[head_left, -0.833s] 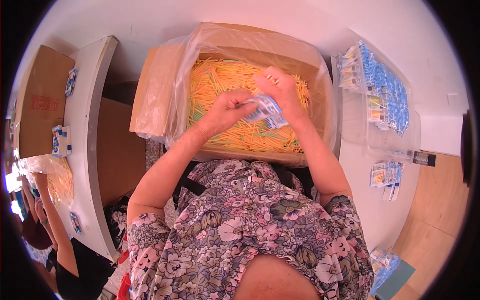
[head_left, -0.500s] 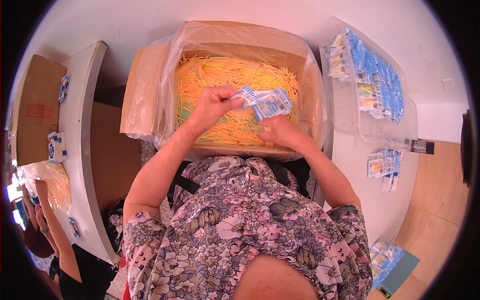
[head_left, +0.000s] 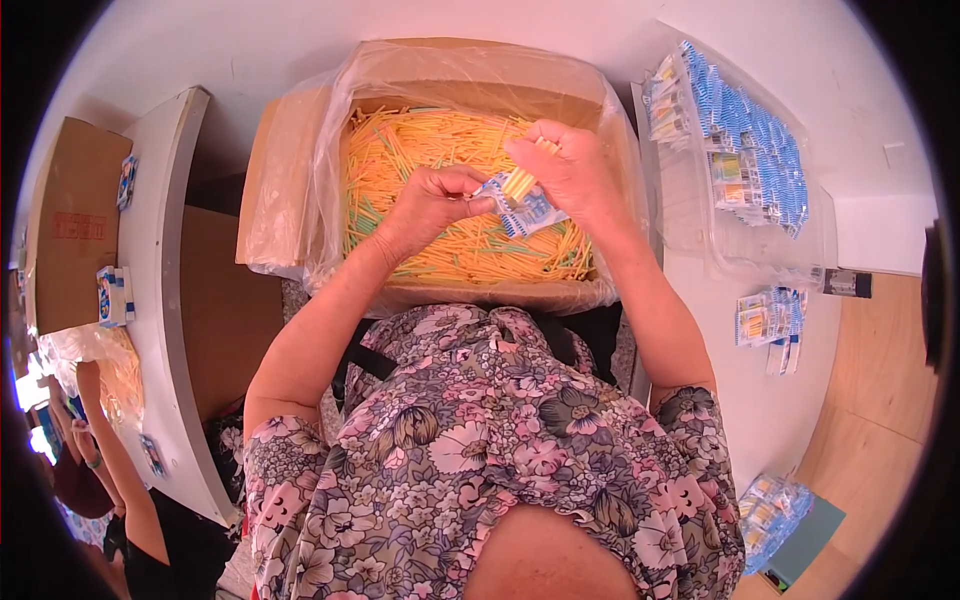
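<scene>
Over a lined cardboard box (head_left: 470, 294) full of thin sticks (head_left: 420, 140), mostly yellow-orange with some green, both hands meet. My left hand (head_left: 437, 208) pinches the edge of a small clear plastic packet (head_left: 535, 216) with blue-and-white printing. A short bundle of pale yellow sticks (head_left: 520, 184) is gripped in my right hand (head_left: 572, 172). The bundle's lower end lies at the packet's upper part; whether it is inside the mouth or in front of it I cannot tell.
A clear plastic bin (head_left: 705, 225) with rows of filled packets (head_left: 745, 130) stands on the right table. More packets (head_left: 768, 318) lie nearer, and a bag of them (head_left: 772, 515) sits lower right. At left are a cardboard box (head_left: 80, 230) and a co-worker's arm (head_left: 120, 460).
My right hand has risen from the sticks at the box's near side to the packet, bringing up a bundle of sticks. My left hand still holds the packet in nearly the same place.
</scene>
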